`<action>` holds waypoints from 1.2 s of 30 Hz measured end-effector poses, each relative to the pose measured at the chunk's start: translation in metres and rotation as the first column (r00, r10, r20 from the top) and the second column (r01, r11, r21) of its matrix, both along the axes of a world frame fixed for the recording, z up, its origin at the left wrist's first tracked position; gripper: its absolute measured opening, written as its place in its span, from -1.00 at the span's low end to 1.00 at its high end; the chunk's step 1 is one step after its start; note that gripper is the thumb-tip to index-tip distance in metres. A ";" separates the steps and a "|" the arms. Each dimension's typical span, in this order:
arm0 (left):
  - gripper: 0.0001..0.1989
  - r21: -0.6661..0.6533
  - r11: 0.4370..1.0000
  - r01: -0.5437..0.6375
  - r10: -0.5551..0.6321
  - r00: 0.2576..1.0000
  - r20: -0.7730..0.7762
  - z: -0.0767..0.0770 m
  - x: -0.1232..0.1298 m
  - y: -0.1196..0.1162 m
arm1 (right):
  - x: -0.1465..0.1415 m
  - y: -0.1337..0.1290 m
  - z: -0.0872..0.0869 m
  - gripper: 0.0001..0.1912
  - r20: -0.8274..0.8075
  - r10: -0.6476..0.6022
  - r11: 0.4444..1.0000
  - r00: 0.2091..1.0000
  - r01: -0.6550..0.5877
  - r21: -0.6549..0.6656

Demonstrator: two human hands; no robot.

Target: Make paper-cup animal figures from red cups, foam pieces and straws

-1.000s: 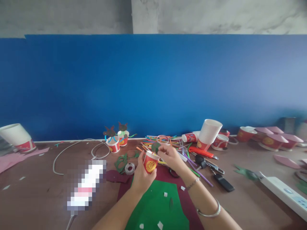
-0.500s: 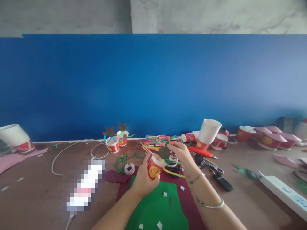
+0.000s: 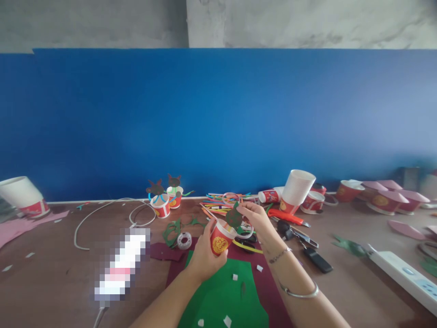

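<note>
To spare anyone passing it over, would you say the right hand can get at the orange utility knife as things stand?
Probably yes. The right hand is close to the orange utility knife, with no large thing between them, though it pinches a green felt piece that it would likely release first.

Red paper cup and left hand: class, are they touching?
Touching: the head view shows the left hand wrapped around the red paper cup.
</note>
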State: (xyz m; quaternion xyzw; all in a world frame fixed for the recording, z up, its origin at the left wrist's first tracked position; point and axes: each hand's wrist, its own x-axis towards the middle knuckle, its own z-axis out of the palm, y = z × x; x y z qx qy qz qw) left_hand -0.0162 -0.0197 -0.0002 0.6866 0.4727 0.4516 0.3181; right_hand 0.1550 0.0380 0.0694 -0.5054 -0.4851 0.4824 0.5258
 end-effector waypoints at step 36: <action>-0.15 0.036 0.999 0.033 -0.031 0.998 -0.062 -0.002 -0.002 -0.001 | 0.001 0.011 -0.017 -0.65 0.122 0.032 0.971 0.992 -0.060 0.233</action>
